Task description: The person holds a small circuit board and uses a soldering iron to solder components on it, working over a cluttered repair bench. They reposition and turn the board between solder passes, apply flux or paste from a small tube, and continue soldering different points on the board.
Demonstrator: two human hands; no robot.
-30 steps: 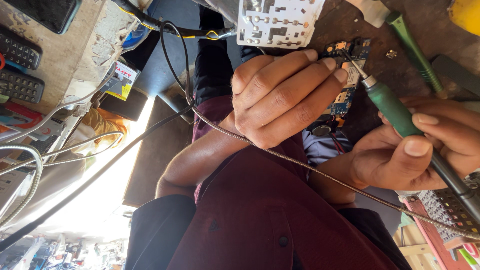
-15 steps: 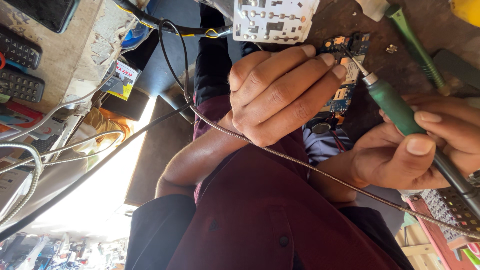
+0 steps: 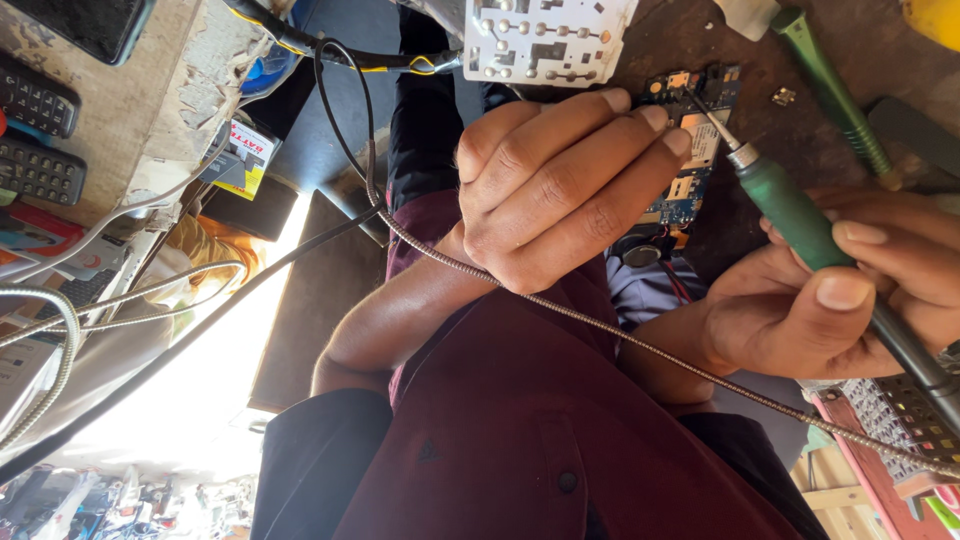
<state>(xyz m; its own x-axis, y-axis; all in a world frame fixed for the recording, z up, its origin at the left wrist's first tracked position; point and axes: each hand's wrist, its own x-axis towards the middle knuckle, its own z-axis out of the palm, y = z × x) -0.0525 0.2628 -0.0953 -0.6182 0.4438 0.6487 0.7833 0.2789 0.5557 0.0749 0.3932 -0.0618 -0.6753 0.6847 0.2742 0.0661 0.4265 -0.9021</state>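
The right hand (image 3: 850, 300) is gripping a green soldering iron (image 3: 790, 210), its tip touching the blue circuit board (image 3: 690, 160). The left hand (image 3: 560, 190) is pressing its fingers down on the board.

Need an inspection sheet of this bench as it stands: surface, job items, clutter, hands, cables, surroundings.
Surface: dark brown worktable, stained and crowded.
Job's things: blue circuit board lies on the table; green-handled soldering iron, tip on the board.
Clutter: white keypad board; second green-handled tool; small metal part.
Hands: left hand has its fingers laid over the board, grip hidden; right hand is closed around the iron's handle.
Cables: braided metal cable runs across the left wrist; black cable loops at the top.
Surroundings: remote controls on a shelf at the left.
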